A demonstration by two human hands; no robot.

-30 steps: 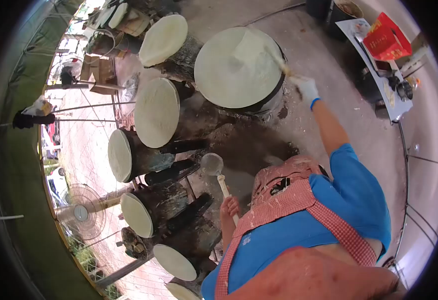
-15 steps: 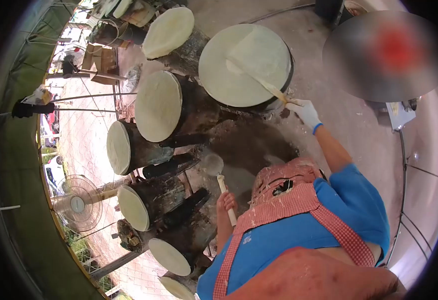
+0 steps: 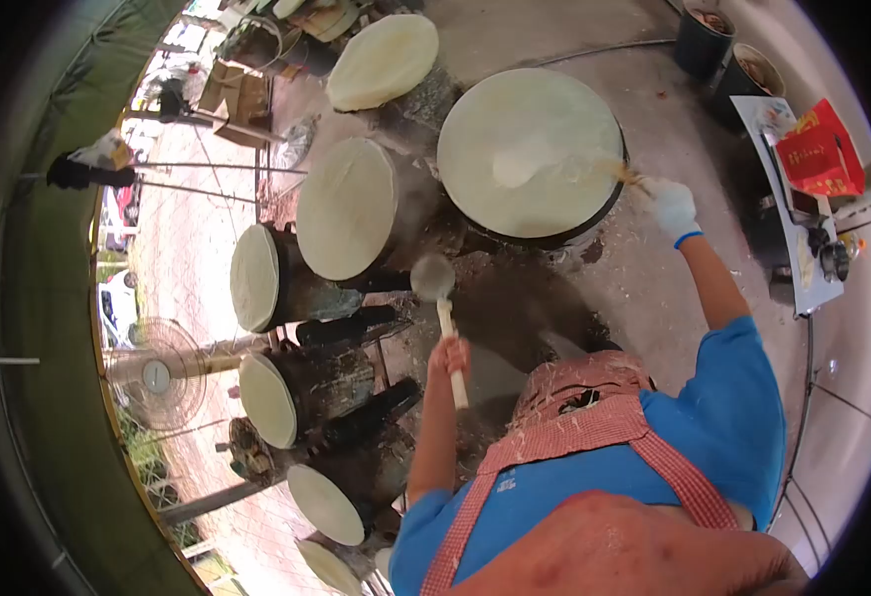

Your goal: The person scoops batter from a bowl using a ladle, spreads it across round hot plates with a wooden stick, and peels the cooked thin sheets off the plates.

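My left hand is bare and wrapped round the pale handle of a ladle, its round bowl pointing away from me over the floor. A white glove with a blue cuff covers my right hand, closed on the end of a spreader, a flat tool with a wooden-looking handle. The spreader is blurred and reaches over the right side of a large round griddle. A thin layer of pale batter coats the griddle, with a whiter patch of batter near its middle.
Several other round griddles stand in an arc to the left, one of them coated pale. A fan stands beyond them. To the right is a narrow table with a red bag; dark buckets stand behind it.
My right hand has swung right and slightly up with the spreader, which now sits toward the griddle's right edge. My left hand and ladle are farther forward. The view has shifted.
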